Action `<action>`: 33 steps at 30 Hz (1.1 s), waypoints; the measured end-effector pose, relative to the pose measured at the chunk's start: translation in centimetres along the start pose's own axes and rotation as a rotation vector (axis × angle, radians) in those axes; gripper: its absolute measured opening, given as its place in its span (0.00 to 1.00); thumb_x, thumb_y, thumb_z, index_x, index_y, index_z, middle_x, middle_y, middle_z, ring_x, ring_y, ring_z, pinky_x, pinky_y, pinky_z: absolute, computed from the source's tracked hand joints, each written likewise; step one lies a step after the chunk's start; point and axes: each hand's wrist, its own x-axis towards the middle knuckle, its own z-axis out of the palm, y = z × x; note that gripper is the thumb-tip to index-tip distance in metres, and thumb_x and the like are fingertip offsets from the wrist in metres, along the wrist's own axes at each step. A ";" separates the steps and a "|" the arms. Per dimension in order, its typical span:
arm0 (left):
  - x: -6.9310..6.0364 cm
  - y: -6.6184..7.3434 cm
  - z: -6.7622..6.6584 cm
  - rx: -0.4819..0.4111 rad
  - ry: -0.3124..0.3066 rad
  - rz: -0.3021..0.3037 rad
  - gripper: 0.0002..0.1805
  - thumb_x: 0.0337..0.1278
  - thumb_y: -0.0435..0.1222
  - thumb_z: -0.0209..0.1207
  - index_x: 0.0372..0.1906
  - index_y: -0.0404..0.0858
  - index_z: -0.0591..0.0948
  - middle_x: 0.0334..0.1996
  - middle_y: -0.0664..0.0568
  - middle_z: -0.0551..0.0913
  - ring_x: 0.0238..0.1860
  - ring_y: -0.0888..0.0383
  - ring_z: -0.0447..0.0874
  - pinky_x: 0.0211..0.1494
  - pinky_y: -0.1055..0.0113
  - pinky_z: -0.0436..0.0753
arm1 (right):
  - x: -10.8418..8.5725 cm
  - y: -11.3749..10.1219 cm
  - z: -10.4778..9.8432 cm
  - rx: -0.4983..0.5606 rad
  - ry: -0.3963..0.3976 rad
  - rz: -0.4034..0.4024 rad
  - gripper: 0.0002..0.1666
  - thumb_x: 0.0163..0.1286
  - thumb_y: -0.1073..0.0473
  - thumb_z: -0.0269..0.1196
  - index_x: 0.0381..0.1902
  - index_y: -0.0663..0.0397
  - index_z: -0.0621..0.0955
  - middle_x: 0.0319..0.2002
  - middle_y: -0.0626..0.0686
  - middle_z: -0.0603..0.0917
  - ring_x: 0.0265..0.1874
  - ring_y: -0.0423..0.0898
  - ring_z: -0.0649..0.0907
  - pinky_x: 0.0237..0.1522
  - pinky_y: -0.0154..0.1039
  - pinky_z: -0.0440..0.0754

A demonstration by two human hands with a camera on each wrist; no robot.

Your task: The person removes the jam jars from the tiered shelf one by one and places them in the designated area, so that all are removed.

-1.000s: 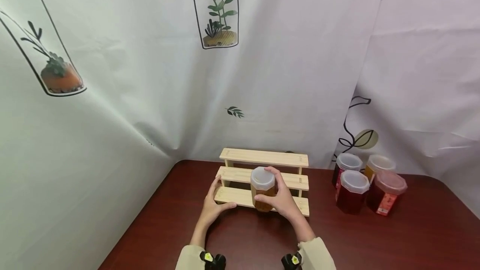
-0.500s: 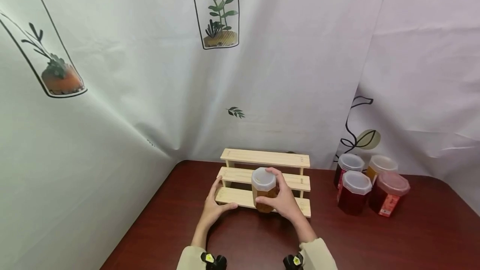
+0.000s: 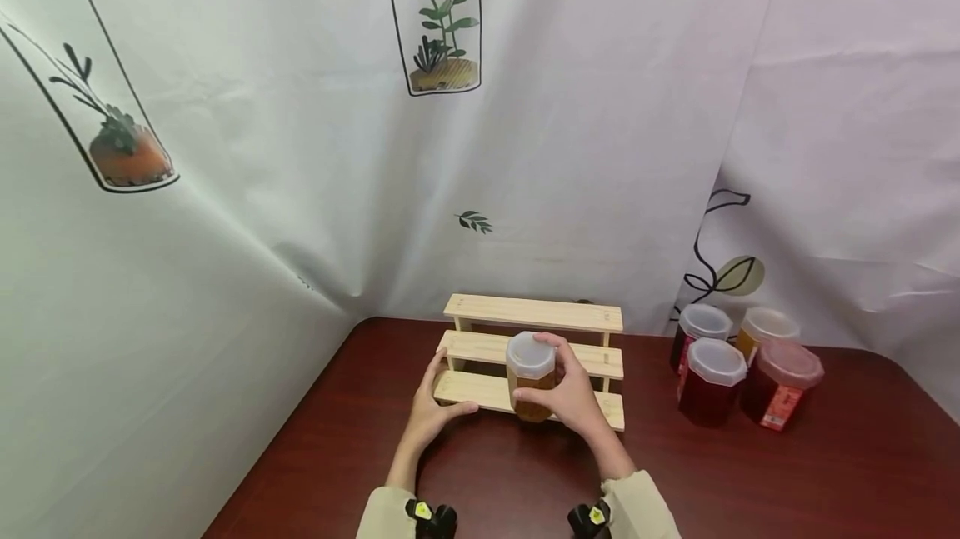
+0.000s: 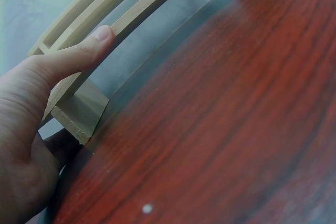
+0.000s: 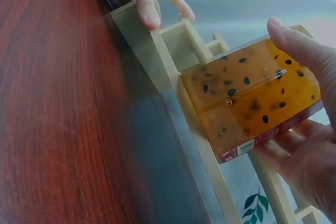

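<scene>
A three-step wooden rack [image 3: 534,311] stands by the back wall on the dark red table. My left hand [image 3: 431,418] grips its left end; in the left wrist view the thumb [image 4: 86,51] lies along the lowest plank's front edge, other fingers partly hidden. My right hand [image 3: 573,396] holds a clear jar [image 3: 531,376] with a whitish lid, upright at the lowest step's middle. In the right wrist view, the jar [image 5: 252,95] shows orange filling with dark seeds, thumb and fingers on opposite sides. Its base meets the lowest plank's front edge; whether it bears weight there, I cannot tell.
To the right of the rack stands a group of several lidded jars: two dark red ones with whitish lids [image 3: 717,360] [image 3: 705,322], a yellow one [image 3: 768,324] behind, and a larger one with a reddish lid [image 3: 787,362]. A printed white cloth [image 3: 585,147] hangs behind the table.
</scene>
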 end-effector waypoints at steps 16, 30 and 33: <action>0.5 -1.3 0.1 -0.010 0.011 0.001 0.58 0.33 0.30 0.78 0.75 0.46 0.59 0.64 0.37 0.71 0.61 0.45 0.72 0.65 0.50 0.67 | 0.0 -1.2 -0.7 0.006 0.033 -0.023 0.46 0.44 0.63 0.80 0.62 0.47 0.72 0.51 0.60 0.80 0.44 0.46 0.81 0.45 0.37 0.79; 0.6 -3.3 0.1 0.032 0.013 0.009 0.59 0.34 0.35 0.79 0.76 0.51 0.58 0.64 0.42 0.73 0.57 0.56 0.74 0.60 0.68 0.71 | -2.7 -7.8 -9.6 -0.130 0.262 -0.124 0.48 0.42 0.70 0.78 0.63 0.53 0.70 0.45 0.48 0.80 0.36 0.35 0.81 0.38 0.33 0.80; 1.1 -3.6 0.0 0.032 0.007 0.016 0.60 0.34 0.36 0.79 0.76 0.54 0.58 0.64 0.43 0.73 0.55 0.61 0.74 0.60 0.69 0.70 | -3.8 -8.0 -12.5 -0.219 0.343 -0.127 0.49 0.42 0.71 0.78 0.64 0.54 0.70 0.43 0.35 0.77 0.36 0.31 0.80 0.37 0.28 0.79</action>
